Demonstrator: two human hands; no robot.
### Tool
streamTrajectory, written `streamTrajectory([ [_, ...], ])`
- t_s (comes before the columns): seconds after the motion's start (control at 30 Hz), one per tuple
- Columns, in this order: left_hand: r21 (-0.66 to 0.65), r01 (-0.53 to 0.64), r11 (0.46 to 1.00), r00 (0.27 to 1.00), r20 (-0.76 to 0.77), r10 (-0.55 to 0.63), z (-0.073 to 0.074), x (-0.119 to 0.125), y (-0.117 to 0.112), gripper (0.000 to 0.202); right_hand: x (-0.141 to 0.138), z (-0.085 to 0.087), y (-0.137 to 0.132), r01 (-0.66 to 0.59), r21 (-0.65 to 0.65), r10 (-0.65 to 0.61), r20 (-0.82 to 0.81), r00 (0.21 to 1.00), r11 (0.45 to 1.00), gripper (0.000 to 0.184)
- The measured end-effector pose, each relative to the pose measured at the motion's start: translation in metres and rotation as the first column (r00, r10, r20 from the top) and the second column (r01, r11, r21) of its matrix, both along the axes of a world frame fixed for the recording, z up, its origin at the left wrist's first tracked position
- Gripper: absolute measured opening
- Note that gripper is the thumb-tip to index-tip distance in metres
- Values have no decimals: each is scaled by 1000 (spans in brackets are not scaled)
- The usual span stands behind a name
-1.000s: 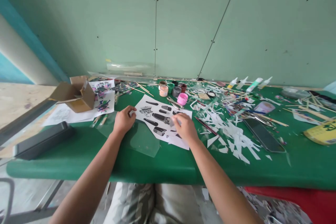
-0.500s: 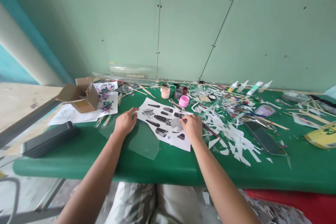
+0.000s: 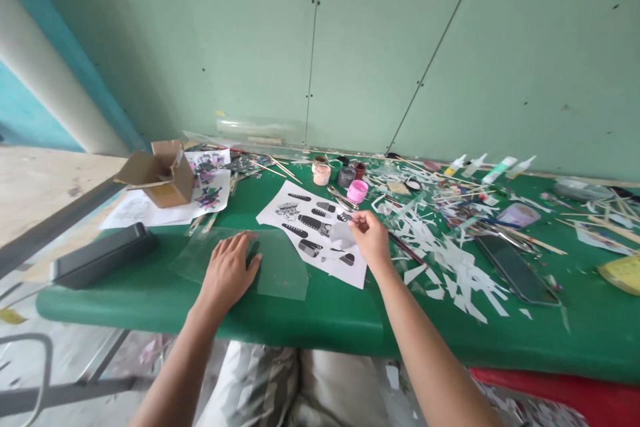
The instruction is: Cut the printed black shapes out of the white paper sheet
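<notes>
My left hand (image 3: 230,270) lies palm down with fingers outstretched on a clear plastic sheet (image 3: 285,273), just left of a printed paper sheet (image 3: 315,223). Black and grey shapes are printed on that paper, and it overlaps the plastic's right side. Over the paper's right edge, my right hand (image 3: 371,239) pinches a small pale grey, thin piece (image 3: 341,237) between thumb and fingers. A dark, pen-like stick (image 3: 407,248) lies right beside this hand. Behind the paper is a pair of metal scissors or pliers (image 3: 343,199), partly covered.
An open cardboard box (image 3: 173,183) and a dark grey case (image 3: 105,253) stand on the left. Paint jars, including a pink one (image 3: 357,191), are behind the paper. White paper scraps (image 3: 453,267), a phone (image 3: 515,270) and glue bottles (image 3: 499,170) spread over the right.
My left hand has let go of the paper's left edge and come down onto the plastic sheet, opening flat. My right hand still pinches the grey piece. The view has shifted slightly.
</notes>
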State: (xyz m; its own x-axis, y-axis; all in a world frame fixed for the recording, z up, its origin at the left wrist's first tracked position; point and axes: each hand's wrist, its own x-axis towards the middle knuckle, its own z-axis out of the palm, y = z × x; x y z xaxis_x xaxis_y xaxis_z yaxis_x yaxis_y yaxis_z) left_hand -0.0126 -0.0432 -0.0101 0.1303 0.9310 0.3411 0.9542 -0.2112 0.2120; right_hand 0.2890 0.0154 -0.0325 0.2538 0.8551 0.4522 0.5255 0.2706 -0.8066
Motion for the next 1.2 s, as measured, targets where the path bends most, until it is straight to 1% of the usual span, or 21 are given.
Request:
streamTrajectory([
  [0.03,6,-34,999,999,-12,34,-2,0,-7,32,-1,0,-1,-12,4,12,13,1000,1000,21],
  [0.1,9,-86,996,996,-28,86,-6,0,-18,31,-2,1,-4,-49,30,48,52,997,998,26],
  [0.17,10,-94,996,995,-45,94,-9,1,-25,39,-3,1,-7,-91,72,84,94,992,993,28],
  [0.23,22,-67,997,996,-64,69,-11,1,-31,44,-3,0,-9,-114,93,102,131,986,989,29],
  [0.33,54,-66,996,995,-74,69,-9,-2,-36,35,-4,-1,-11,-131,54,119,175,977,990,31],
  [0.43,38,-77,996,994,-71,79,-4,-8,-40,31,-6,-2,-12,-153,27,145,182,973,988,35],
  [0.5,17,-42,999,996,-74,43,-1,-13,-43,32,-6,-4,-11,-143,11,140,155,978,990,34],
  [0.6,-12,15,1000,996,-84,-16,3,-19,-49,30,-7,-7,-10,-109,-43,113,126,986,993,43],
  [0.63,-32,25,999,996,-87,-27,4,-21,-51,30,-7,-8,-9,-104,-70,112,124,986,992,44],
  [0.7,-81,41,996,995,-87,-48,5,-25,-54,33,-8,-8,-8,-100,-124,115,125,985,987,36],
  [0.77,-122,66,990,994,-82,-76,6,-30,-54,37,-8,-7,-7,-85,-153,106,134,985,985,28],
  [0.83,-143,95,985,991,-76,-106,9,-35,-51,38,-7,-5,-7,-45,-152,71,172,982,987,23],
  [0.93,-154,123,980,989,-61,-133,13,-39,-42,24,-5,-3,-8,34,-126,-1,257,966,991,18],
  [0.97,-150,128,980,989,-56,-138,13,-39,-39,22,-4,-3,-8,53,-117,-19,274,961,992,17],
  [1.0,-141,133,981,988,-54,-142,14,-40,-37,25,-3,-2,-8,66,-108,-33,280,959,992,18],
  [1.1,-124,173,977,979,-87,-184,13,-43,-31,39,-1,-1,-9,65,-82,-44,238,970,995,23],
  [1.2,-170,227,959,959,-134,-251,14,-52,-28,38,0,0,-9,32,-54,-22,177,984,998,27],
])
